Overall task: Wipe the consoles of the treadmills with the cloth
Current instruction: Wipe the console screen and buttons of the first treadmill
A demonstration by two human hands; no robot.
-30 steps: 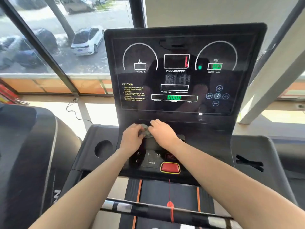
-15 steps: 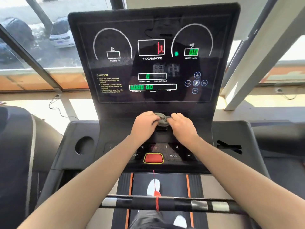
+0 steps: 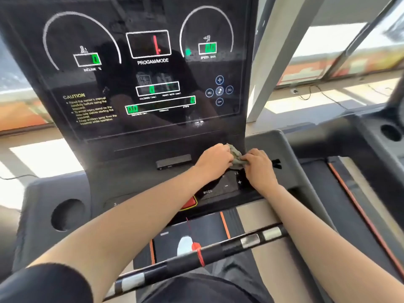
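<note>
Here, the small crumpled grey cloth (image 3: 236, 157) is pinched between the closed fingers of the left hand (image 3: 215, 159) and right hand (image 3: 260, 166) at the black treadmill console (image 3: 140, 68), where nearby keys might be pressed accidentally.

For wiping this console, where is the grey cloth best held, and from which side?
Judging by its pose, grip the bunched cloth by its two side folds, from above and the near side: it lies crumpled on the console ledge, pinched between left hand and right hand.
</note>
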